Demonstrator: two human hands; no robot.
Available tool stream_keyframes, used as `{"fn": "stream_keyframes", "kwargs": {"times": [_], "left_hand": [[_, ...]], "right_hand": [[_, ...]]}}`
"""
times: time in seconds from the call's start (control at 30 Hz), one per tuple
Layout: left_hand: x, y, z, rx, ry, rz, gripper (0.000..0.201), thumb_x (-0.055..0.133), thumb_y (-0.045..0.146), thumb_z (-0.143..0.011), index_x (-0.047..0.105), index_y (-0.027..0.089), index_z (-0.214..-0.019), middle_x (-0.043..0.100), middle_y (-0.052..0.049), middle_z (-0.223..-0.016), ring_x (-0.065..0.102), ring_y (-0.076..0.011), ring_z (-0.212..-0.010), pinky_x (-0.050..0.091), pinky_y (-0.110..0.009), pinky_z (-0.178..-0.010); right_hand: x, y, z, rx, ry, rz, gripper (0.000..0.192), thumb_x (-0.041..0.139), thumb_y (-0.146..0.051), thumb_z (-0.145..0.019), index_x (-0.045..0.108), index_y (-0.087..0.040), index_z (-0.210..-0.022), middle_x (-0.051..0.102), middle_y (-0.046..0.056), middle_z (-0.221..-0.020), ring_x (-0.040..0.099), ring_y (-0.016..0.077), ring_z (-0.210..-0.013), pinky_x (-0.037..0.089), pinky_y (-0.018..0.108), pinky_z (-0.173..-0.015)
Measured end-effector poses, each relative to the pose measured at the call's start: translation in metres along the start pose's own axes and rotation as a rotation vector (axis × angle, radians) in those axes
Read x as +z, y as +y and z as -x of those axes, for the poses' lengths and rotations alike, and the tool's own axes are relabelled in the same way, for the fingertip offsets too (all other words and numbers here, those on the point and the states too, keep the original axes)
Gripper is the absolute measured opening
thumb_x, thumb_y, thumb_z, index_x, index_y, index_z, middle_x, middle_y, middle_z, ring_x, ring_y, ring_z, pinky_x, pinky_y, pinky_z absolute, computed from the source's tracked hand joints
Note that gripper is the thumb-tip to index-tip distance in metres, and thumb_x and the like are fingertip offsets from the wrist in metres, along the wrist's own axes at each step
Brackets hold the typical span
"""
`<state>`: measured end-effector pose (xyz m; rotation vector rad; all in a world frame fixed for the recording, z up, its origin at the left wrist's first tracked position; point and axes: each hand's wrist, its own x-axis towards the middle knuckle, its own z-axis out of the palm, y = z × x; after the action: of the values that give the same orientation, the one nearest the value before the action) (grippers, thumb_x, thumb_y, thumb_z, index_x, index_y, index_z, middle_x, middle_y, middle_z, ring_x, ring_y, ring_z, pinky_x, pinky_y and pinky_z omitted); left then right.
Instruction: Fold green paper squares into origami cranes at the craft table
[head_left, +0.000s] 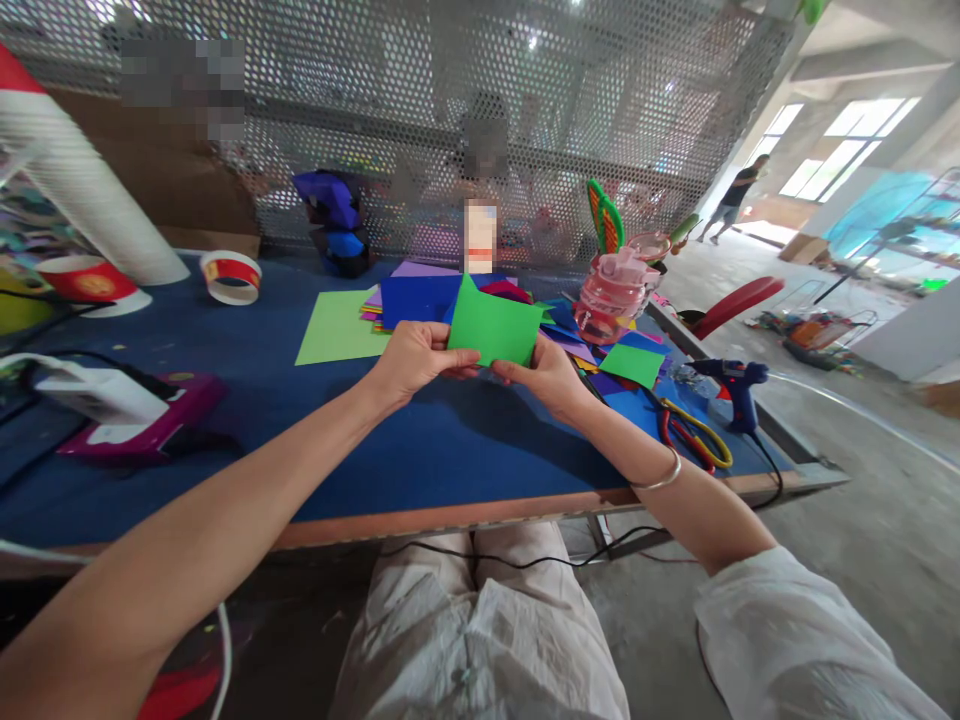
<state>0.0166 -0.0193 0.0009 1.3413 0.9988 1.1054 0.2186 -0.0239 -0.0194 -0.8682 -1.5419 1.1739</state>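
Both hands were clamped on one green paper sheet (495, 330), held up above the blue table (420, 450): the left hand (415, 358) pinched its edge at nine o'clock, the right hand (546, 375) its corner at five o'clock. Beyond the sheet, at twelve o'clock, lay a pile of coloured papers (420, 295). A smaller green square (631, 364) lay at three o'clock, with a blue glue gun (736, 385) farther out the same way.
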Motion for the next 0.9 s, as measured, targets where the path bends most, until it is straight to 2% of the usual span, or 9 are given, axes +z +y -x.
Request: {"fn": "stream_keyframes", "kwargs": {"times": [0.23, 0.43, 0.57, 0.67, 0.9], "left_hand": [[-0.0032, 0.0021, -0.0026, -0.053, -0.110, 0.005, 0.066, 0.103, 0.049, -0.032, 0.082, 0.016, -0.084, 0.082, -0.008, -0.084, 0.077, -0.0217, -0.074, 0.064, -0.033, -0.077], [-0.0050, -0.0013, -0.0023, -0.069, -0.097, -0.015, 0.060, 0.101, 0.053, -0.040, 0.083, 0.018, -0.084, 0.082, -0.008, -0.082, 0.078, -0.0229, -0.078, 0.062, -0.028, -0.070], [-0.0045, -0.0003, -0.0001, -0.072, -0.064, -0.016, 0.058, 0.101, 0.053, -0.039, 0.083, 0.019, -0.083, 0.082, -0.008, -0.082, 0.079, -0.0254, -0.083, 0.062, -0.031, -0.075], [-0.0037, 0.0020, 0.0012, -0.069, -0.042, -0.015, 0.056, 0.101, 0.053, -0.037, 0.083, 0.019, -0.078, 0.082, -0.009, -0.084, 0.079, -0.0269, -0.084, 0.063, -0.034, -0.080], [-0.0045, 0.0005, -0.0016, -0.090, -0.051, -0.032, 0.049, 0.098, 0.054, -0.047, 0.080, 0.018, -0.075, 0.080, -0.011, -0.077, 0.079, -0.0295, -0.087, 0.063, -0.037, -0.079]], "right_hand": [[-0.0044, 0.0020, -0.0009, -0.013, 0.074, 0.046, 0.050, 0.086, -0.043, -0.065, 0.059, -0.020, -0.100, 0.066, -0.002, -0.082, 0.055, 0.0130, -0.067, 0.049, 0.029, -0.062], [-0.0054, 0.0055, -0.0028, -0.047, 0.097, 0.042, 0.052, 0.087, -0.047, -0.065, 0.058, -0.021, -0.099, 0.068, 0.000, -0.087, 0.056, 0.0137, -0.068, 0.052, 0.031, -0.064], [-0.0042, 0.0080, -0.0027, -0.065, 0.107, 0.050, 0.058, 0.087, -0.050, -0.064, 0.059, -0.021, -0.107, 0.072, 0.006, -0.105, 0.064, 0.0208, -0.089, 0.057, 0.035, -0.077], [-0.0031, 0.0081, -0.0022, -0.060, 0.103, 0.045, 0.062, 0.087, -0.049, -0.064, 0.059, -0.020, -0.112, 0.072, 0.009, -0.116, 0.065, 0.0246, -0.105, 0.057, 0.037, -0.086], [-0.0025, 0.0070, -0.0025, -0.060, 0.119, 0.046, 0.063, 0.087, -0.047, -0.064, 0.059, -0.020, -0.113, 0.070, 0.011, -0.123, 0.064, 0.0261, -0.111, 0.056, 0.039, -0.092]]}}
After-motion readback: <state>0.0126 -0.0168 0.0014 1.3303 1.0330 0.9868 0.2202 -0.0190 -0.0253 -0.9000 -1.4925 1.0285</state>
